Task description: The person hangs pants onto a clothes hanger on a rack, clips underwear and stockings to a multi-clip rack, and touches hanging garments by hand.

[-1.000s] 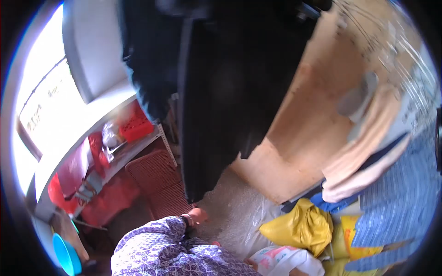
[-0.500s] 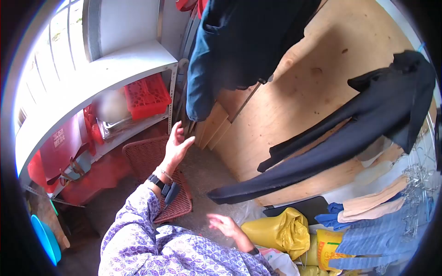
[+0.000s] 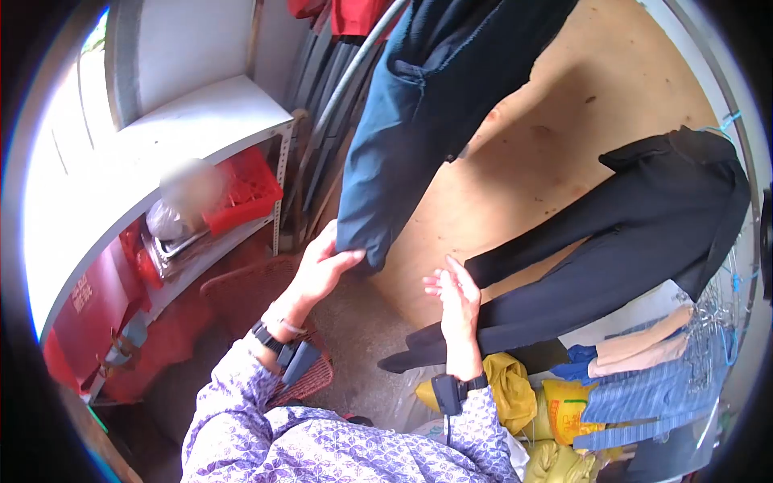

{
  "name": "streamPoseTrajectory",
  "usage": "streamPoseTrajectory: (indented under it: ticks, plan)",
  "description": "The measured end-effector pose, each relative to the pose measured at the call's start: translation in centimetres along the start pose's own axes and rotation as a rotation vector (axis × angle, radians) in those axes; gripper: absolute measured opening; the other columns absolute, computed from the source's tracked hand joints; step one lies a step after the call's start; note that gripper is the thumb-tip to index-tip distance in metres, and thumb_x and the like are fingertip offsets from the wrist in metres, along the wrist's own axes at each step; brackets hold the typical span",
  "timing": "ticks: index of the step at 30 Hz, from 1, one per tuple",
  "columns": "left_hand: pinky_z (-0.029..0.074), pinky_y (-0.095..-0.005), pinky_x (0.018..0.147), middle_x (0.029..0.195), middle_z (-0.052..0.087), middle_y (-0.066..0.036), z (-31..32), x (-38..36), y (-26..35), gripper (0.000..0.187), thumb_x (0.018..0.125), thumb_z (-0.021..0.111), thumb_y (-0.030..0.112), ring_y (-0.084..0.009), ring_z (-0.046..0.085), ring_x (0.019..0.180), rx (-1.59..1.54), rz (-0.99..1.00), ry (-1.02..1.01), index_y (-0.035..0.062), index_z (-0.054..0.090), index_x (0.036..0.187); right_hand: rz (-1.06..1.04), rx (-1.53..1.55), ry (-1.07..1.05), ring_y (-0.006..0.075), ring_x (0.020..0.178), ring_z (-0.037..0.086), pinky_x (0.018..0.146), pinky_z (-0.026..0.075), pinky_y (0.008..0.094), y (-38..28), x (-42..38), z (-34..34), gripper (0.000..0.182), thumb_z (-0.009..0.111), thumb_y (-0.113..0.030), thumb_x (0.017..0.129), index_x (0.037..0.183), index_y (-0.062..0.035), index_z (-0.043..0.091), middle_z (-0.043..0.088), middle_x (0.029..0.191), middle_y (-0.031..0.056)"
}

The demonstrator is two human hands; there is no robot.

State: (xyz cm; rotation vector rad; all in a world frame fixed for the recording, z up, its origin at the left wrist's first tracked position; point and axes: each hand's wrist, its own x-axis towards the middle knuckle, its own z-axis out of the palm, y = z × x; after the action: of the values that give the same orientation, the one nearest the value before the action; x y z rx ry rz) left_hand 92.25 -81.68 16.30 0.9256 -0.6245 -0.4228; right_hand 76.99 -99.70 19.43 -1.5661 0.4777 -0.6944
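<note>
left hand (image 3: 322,270) gripping blue trousers (image 3: 403,137) hem

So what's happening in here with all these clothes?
A person in a purple flowered top is handling hanging clothes. The left hand grips the bottom hem of dark blue trousers. The right hand is open, its fingers against black trousers hanging beside them. A plywood wall stands behind, a red crate sits on a shelf to the left, and a yellow bag lies below.
</note>
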Motion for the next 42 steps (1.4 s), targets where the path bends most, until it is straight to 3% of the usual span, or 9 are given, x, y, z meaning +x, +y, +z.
streamPoseTrajectory:
  ticks: [8, 10, 14, 17, 20, 24, 35, 39, 42]
  plan:
    - [0.041, -0.0403, 0.079, 0.103, 0.056, -0.014, 3.0, -2.7, -0.2, 0.028, 0.072, 0.065, 0.017, -0.0309, 0.053, 0.094, 0.888, 0.521, -0.133, 0.0061, 0.060, 0.097, -0.587, -0.486, -0.202, 0.0217, 0.113, 0.051, 0.095, 0.040, 0.0321, -6.4, -2.6, 6.5, 0.074, 0.067, -0.012, 0.081, 0.141, 0.0019, 0.026, 0.049, 0.125, 0.0169]
    - [0.040, -0.0383, 0.074, 0.100, 0.057, -0.010, 5.4, -3.5, -0.5, 0.023, 0.070, 0.065, 0.019, -0.0266, 0.054, 0.091, 0.996, 0.501, -0.225, 0.0084, 0.059, 0.090, -0.304, -0.391, -0.131, 0.0150, 0.101, 0.053, 0.090, 0.042, 0.0310, -5.0, -1.7, 6.2, 0.047, 0.065, -0.007, 0.081, 0.123, 0.0041, 0.048, 0.057, 0.111, 0.0125]
    - [0.043, -0.0375, 0.074, 0.091, 0.058, -0.008, 6.5, -3.6, -1.6, 0.020, 0.080, 0.063, 0.027, -0.0239, 0.056, 0.088, 0.762, 0.548, -0.327, 0.0086, 0.060, 0.086, -0.183, 0.231, 0.166, 0.0173, 0.093, 0.056, 0.087, 0.042, 0.0309, -5.4, 0.1, 2.2, 0.026, 0.060, -0.003, 0.081, 0.107, 0.0023, 0.058, 0.060, 0.104, 0.0078]
    - [0.049, -0.0396, 0.072, 0.087, 0.060, -0.011, 4.3, -2.1, -5.3, 0.019, 0.081, 0.062, 0.022, -0.0273, 0.059, 0.081, 0.442, 0.153, 0.038, 0.0033, 0.062, 0.084, -0.055, 0.219, 0.388, 0.0210, 0.099, 0.054, 0.090, 0.042, 0.0350, -6.3, 0.2, -0.8, 0.026, 0.057, -0.007, 0.083, 0.107, 0.0006, 0.059, 0.058, 0.109, 0.0099]
    - [0.045, -0.0296, 0.083, 0.108, 0.056, -0.004, 3.3, 0.9, -6.2, 0.037, 0.086, 0.061, 0.017, -0.0134, 0.053, 0.095, 0.222, 0.053, 0.156, 0.0060, 0.051, 0.119, -0.020, 0.245, 0.379, 0.0233, 0.103, 0.053, 0.093, 0.040, 0.0367, -6.7, 0.3, -2.3, 0.033, 0.057, -0.013, 0.084, 0.114, 0.0004, 0.056, 0.056, 0.115, 0.0109]
    - [0.039, -0.0331, 0.096, 0.121, 0.051, -0.007, 7.1, 1.9, -4.5, 0.053, 0.088, 0.061, 0.020, -0.0158, 0.046, 0.113, -0.209, -0.132, -0.322, 0.0075, 0.037, 0.134, -0.021, 0.278, 0.344, 0.0236, 0.106, 0.052, 0.093, 0.040, 0.0360, -5.3, 1.4, -4.1, 0.040, 0.058, -0.014, 0.085, 0.121, 0.0018, 0.052, 0.054, 0.119, 0.0120]
    - [0.044, -0.0379, 0.067, 0.078, 0.059, -0.008, 11.4, 1.2, -5.4, 0.047, 0.076, 0.058, 0.008, -0.0254, 0.060, 0.074, 0.688, 0.464, -0.302, 0.0090, 0.050, 0.123, -0.400, -0.445, 0.122, 0.0285, 0.127, 0.038, 0.106, 0.027, 0.0378, -5.4, -2.0, -0.5, 0.079, 0.064, -0.014, 0.082, 0.144, -0.0002, 0.017, 0.032, 0.140, 0.0239]
    - [0.043, -0.0378, 0.068, 0.078, 0.059, -0.008, 11.4, 1.1, -5.9, 0.044, 0.079, 0.059, 0.016, -0.0251, 0.060, 0.077, 0.630, 0.500, -0.441, 0.0101, 0.052, 0.122, -0.187, -0.236, 0.370, 0.0159, 0.085, 0.056, 0.080, 0.045, 0.0270, -4.3, -0.2, -0.6, 0.026, 0.059, -0.013, 0.088, 0.102, 0.0086, 0.059, 0.061, 0.093, 0.0061]
    - [0.048, -0.0397, 0.073, 0.086, 0.064, -0.012, 8.9, 2.0, -6.6, 0.031, 0.079, 0.064, 0.023, -0.0310, 0.061, 0.085, 0.497, 0.395, -0.349, 0.0065, 0.061, 0.105, -0.105, 0.156, 0.589, 0.0200, 0.096, 0.056, 0.084, 0.047, 0.0313, -5.4, 0.3, -0.9, 0.032, 0.060, -0.016, 0.087, 0.110, 0.0067, 0.055, 0.058, 0.107, 0.0127]
